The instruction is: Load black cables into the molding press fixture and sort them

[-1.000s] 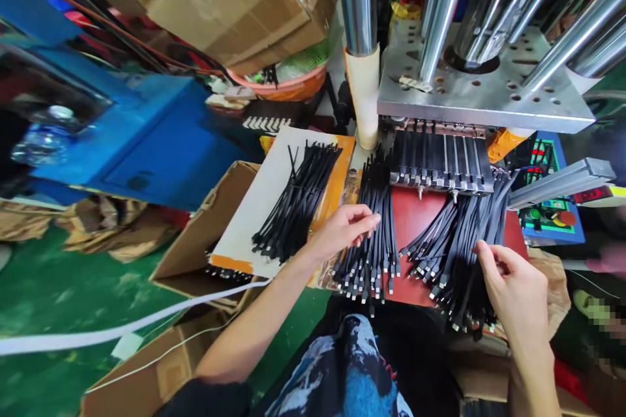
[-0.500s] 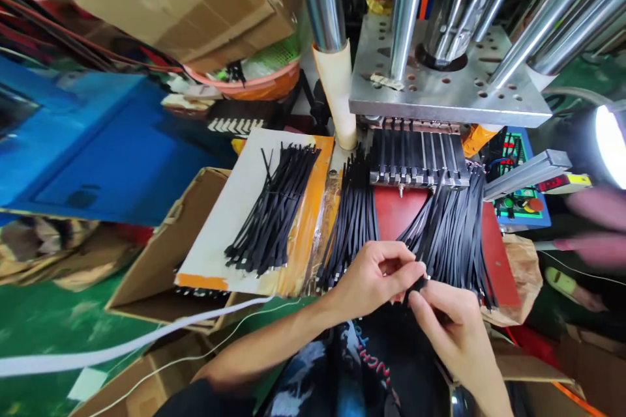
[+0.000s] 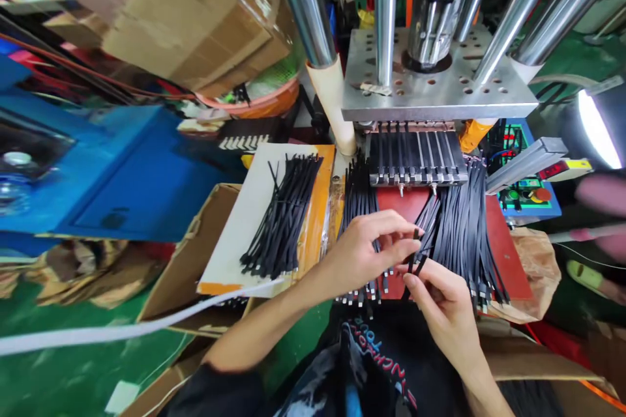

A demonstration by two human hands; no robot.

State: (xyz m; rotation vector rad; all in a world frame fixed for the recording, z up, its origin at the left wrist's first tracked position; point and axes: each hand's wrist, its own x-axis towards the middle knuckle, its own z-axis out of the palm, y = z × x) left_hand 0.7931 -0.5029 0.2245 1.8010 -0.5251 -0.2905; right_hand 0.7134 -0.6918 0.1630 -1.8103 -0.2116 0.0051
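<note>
My left hand (image 3: 374, 251) pinches a short black strip near its fingertips, just in front of the press. Close beside it on the right, my right hand (image 3: 443, 303) holds black strips (image 3: 419, 265) between thumb and fingers. Behind the hands, a metal fixture (image 3: 418, 159) holds a row of black strips side by side. A large bundle of black strips (image 3: 462, 228) lies on the red surface (image 3: 506, 260) to the right. Another bundle (image 3: 359, 195) lies left of the fixture, partly hidden by my left hand. A third bundle (image 3: 286, 215) rests on the white board (image 3: 229, 241).
Steel columns and a thick plate (image 3: 440, 101) stand above the fixture. At the right are a control box (image 3: 533, 199), a metal bar and a bright lamp (image 3: 599, 127). Cardboard boxes (image 3: 180, 273) and a blue cabinet (image 3: 122, 182) stand at the left.
The view has shifted. My hands have moved slightly apart, and the long dark strip that reached from them toward the fixture no longer shows there. Short strip ends now show between my fingers.
</note>
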